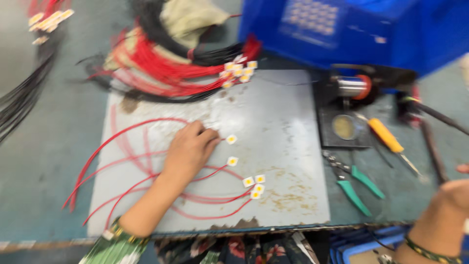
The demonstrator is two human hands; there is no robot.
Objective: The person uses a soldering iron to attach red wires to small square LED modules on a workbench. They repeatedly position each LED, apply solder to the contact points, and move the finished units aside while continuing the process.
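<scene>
Left hand (pixel 188 149) pressed flat on red wire (pixel 146 122) atop grey metal plate (pixel 283 127), lining up LED chip (pixel 231 139) beside fingertips; right hand (pixel 452 205), grip unclear, off plate's right edge, probably fetches soldering iron (pixel 391 139) next.

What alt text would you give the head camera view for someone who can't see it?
A person's left hand presses red wires tipped with small square white chips onto a grey metal plate. The right hand hangs at the frame's edge, beside green-handled pliers, a yellow screwdriver and a blue machine.
</scene>
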